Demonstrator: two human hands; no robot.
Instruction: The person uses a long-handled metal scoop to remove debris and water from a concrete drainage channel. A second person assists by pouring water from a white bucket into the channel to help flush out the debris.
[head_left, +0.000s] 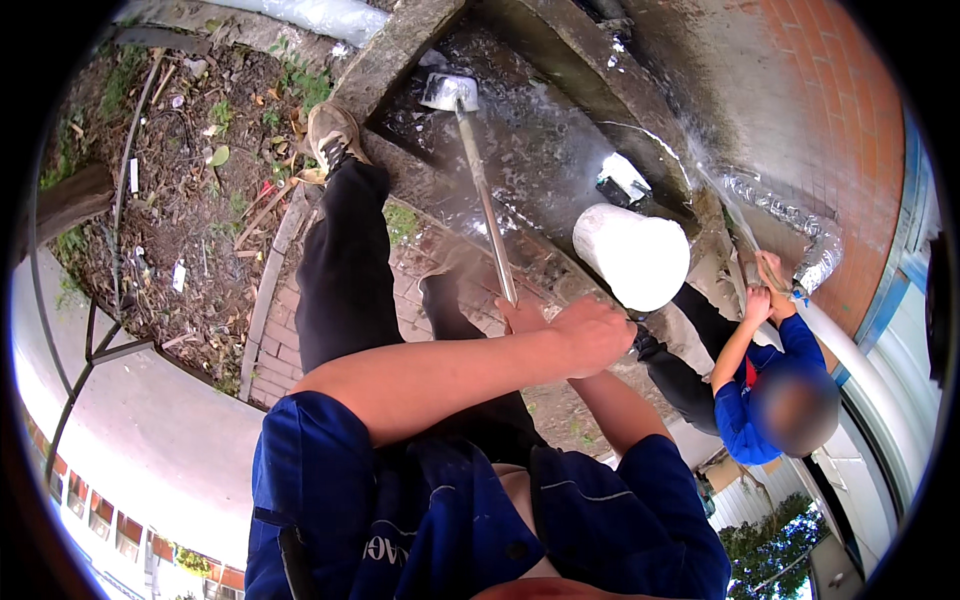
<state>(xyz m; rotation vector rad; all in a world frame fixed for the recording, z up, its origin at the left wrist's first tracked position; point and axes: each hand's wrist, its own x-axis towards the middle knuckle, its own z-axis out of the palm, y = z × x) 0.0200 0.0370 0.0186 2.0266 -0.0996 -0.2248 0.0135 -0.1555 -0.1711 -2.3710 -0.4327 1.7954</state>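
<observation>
A long-handled shovel [484, 195] slants up and away from me. Its pale, wet-looking blade [450, 93] rests in the far part of a wet concrete trough [530, 130]. My forearms cross in front of my body, the left one on top. My right hand [525, 316] is closed round the shovel's shaft; the left forearm partly covers it. My left hand [595, 335] makes a fist just right of it, and what lies inside is hidden. The shaft's near end is also out of sight. A white bucket [635, 258] stands beyond my left hand.
At right, a co-worker in blue [768, 390] has both hands near a thin jet of water [735, 215] that runs toward the trough. A white-and-black object [622, 182] lies behind the bucket. Concrete kerbs [400, 55] edge the trough. Leaf-strewn soil [200, 190] and brick paving [290, 330] lie left.
</observation>
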